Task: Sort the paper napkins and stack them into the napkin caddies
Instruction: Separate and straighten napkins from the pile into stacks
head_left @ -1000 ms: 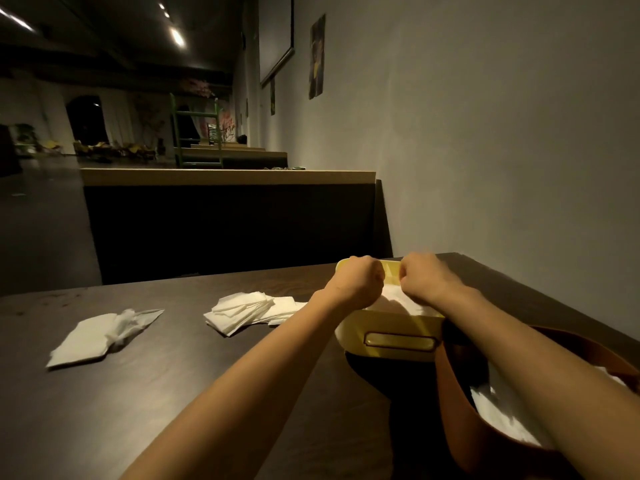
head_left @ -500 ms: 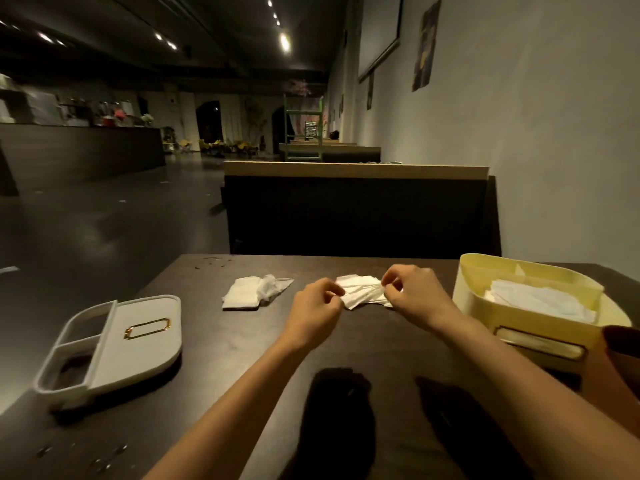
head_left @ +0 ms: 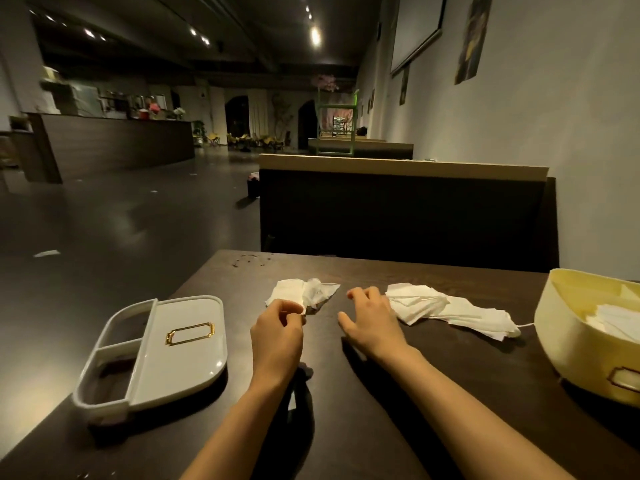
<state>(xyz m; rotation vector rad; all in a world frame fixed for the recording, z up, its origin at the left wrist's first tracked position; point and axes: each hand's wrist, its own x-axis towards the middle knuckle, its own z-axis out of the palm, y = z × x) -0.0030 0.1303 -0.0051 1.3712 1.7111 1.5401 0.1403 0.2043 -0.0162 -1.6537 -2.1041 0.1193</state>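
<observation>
Reaching forward over the dark table [head_left: 363,410], both bare forearms come in from its near edge. Close to the left edge a grey napkin caddy [head_left: 180,355] lies on its side, its gold label frame facing up and its two compartments opening toward the left edge; what they hold is too dark to tell.

Midway across the table, the left hand [head_left: 277,336] has its fingers curled, with thumb and forefinger pinching the near corner of a crumpled napkin [head_left: 294,292]. That napkin lies flat on the table just beyond the hand. The right hand [head_left: 372,323] is beside it, palm down, fingers loosely spread and holding nothing. Its fingertips lie right at the left end of a loose pile of white napkins [head_left: 446,308]; whether they touch it cannot be told. The pile stretches rightward toward a yellow napkin caddy [head_left: 568,341], which stands upright at the right edge with white napkins inside and a label frame on its near wall.

Some dark crumbs [head_left: 249,259] are scattered near the far left corner. Past the far edge rises a dark bench back [head_left: 398,216] with a pale wooden top, set against the grey wall [head_left: 554,133] on the right.
</observation>
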